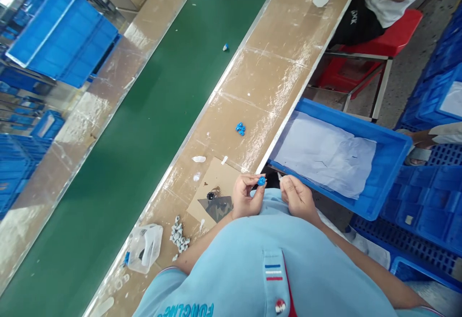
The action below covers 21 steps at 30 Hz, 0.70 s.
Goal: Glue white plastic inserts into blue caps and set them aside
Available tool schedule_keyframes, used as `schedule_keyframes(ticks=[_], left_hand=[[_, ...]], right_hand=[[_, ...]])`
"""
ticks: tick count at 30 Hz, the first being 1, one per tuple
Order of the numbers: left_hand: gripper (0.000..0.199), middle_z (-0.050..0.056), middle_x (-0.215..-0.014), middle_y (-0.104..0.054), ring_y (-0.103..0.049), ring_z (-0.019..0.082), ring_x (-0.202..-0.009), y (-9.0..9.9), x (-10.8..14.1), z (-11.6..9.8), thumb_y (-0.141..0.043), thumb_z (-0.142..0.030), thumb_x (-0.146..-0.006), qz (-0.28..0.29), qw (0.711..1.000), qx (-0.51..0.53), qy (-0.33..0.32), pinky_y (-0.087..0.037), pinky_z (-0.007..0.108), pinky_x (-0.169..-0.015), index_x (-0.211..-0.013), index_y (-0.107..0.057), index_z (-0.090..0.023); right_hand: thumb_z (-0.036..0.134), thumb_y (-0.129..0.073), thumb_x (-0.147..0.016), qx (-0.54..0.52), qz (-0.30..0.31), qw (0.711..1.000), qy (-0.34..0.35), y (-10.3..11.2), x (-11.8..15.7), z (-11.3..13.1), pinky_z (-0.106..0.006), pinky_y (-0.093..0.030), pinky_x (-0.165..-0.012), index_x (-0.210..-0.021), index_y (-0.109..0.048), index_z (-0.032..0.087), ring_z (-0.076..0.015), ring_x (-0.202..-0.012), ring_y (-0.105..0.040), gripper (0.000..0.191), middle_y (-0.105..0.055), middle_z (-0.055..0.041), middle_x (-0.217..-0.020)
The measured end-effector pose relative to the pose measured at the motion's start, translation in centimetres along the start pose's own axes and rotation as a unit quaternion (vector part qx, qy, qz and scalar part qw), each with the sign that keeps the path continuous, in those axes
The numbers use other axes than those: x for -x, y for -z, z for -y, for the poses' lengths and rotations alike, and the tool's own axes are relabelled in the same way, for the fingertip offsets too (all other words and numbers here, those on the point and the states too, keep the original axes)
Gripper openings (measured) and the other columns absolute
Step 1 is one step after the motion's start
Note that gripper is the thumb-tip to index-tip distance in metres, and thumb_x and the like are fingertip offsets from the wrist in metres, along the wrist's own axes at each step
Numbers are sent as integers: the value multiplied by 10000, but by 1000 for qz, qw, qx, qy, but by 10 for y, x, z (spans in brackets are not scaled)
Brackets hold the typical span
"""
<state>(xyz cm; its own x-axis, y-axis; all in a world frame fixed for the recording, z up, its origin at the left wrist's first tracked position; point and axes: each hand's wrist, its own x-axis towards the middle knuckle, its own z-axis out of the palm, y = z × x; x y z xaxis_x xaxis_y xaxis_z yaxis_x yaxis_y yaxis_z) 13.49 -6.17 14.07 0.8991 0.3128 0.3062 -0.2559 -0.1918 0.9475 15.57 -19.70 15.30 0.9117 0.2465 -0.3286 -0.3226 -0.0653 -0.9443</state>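
My left hand (247, 196) pinches a small blue rubbery piece (262, 181) between fingers and thumb. My right hand (298, 199) holds a thin whitish item (283, 178) in its fingertips, close to the blue piece but apart from it. Both hands are over the edge of a tan workbench (260, 76). To the left of my hands, a cardboard sheet (214, 187) lies on the bench with a small dark object (211, 195) on it. Nearby are a heap of grey threaded fittings (178, 234), a clear plastic bag (145, 247) and a small cluster of blue pieces (240, 128).
A green conveyor belt (137, 100) runs alongside the bench. A blue tray lined with pale paper (339, 158) sits at the bench's right edge. A co-worker (371, 4) sits on a red stool at the top right. Blue crates stand stacked on both sides.
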Motion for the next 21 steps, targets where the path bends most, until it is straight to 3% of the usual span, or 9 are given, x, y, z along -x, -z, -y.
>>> schedule_keyframes(ticks=[6, 10, 12, 15, 18, 21], left_hand=[[137, 49, -862, -637, -700, 175, -841, 5, -1, 6, -633, -119, -798, 23, 996, -56, -59, -569, 292, -717, -865, -531, -183], [144, 60, -861, -657, -695, 169, -814, 7, -3, 6, -620, -95, -787, 29, 988, -114, -95, -564, 296, -700, -857, -526, -179], [152, 56, -848, -660, -691, 163, -805, 7, -4, 5, -619, -85, -778, 38, 985, -133, -107, -564, 284, -684, -855, -526, -178], [163, 44, -824, -656, -688, 155, -793, 6, -5, 2, -622, -73, -769, 35, 982, -144, -116, -563, 269, -669, -850, -528, -177], [173, 32, -805, -654, -683, 145, -767, 6, -6, -1, -638, -69, -760, 22, 983, -141, -111, -561, 260, -657, -839, -530, -179], [164, 25, -790, -655, -667, 134, -746, 6, -8, -2, -675, -96, -751, 37, 981, -154, -111, -552, 248, -647, -816, -550, -181]], right_hand=[[603, -366, -898, 45, 87, 995, 16, -7, -3, 2, -237, -258, -432, -592, -412, 214, -94, -443, -309, 497, -339, 55, -472], [614, -342, -896, 38, 100, 994, -3, -11, -5, -5, -237, -274, -426, -601, -414, 218, -95, -422, -302, 499, -332, 61, -458], [588, -334, -907, 64, 69, 995, 17, -11, -4, -5, -240, -306, -451, -601, -418, 220, -100, -428, -327, 486, -357, 55, -462], [550, -362, -908, 149, -44, 986, 60, -5, -6, 0, -249, -358, -535, -606, -442, 219, -118, -497, -410, 456, -443, 27, -519], [560, -381, -902, 162, -134, 977, 27, 6, -11, 3, -254, -349, -522, -617, -438, 224, -127, -507, -405, 444, -434, 25, -533], [604, -375, -895, 63, -87, 994, -10, 11, -12, 2, -248, -293, -449, -635, -417, 229, -112, -452, -326, 458, -352, 52, -502]])
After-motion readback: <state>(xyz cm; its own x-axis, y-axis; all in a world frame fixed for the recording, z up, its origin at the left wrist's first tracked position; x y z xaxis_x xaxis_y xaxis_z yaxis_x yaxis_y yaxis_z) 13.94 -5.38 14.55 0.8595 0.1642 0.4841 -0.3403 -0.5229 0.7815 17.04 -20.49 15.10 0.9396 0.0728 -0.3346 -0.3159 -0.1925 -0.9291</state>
